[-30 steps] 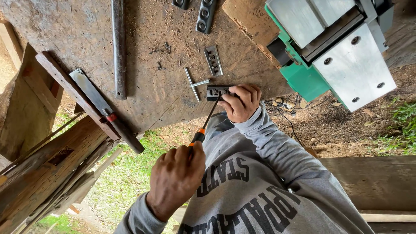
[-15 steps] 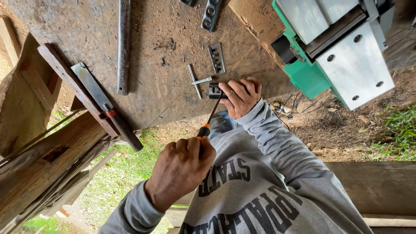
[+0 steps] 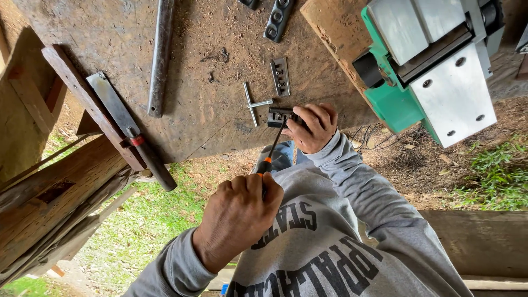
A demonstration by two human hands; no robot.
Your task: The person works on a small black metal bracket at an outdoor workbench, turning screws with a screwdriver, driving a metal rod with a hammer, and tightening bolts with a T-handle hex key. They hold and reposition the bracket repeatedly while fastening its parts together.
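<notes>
Orange and black at its collar, a screwdriver (image 3: 273,147) is gripped in the left hand (image 3: 236,220), whose fingers are closed tight round the handle. The thin shaft is angled up from that fist, and its tip is set against a small dark metal block (image 3: 279,116). The block is pinched at the edge of the sawdust-strewn wooden bench (image 3: 209,33) by the right hand (image 3: 311,126), with fingers curled over it and the thumb beneath.

Just left of the right hand a T-shaped metal pin (image 3: 252,103) is laid flat, and just beyond the fingertips a small grey plate with holes (image 3: 280,76) is seen. Further beyond, a dark perforated strip (image 3: 276,19) is cut by the frame edge. Well to the left of both hands a long metal bar (image 3: 160,55) and a flat blade with a red band (image 3: 118,113) are laid out. To the right of the right hand a green and grey machine (image 3: 434,71) is mounted.
</notes>
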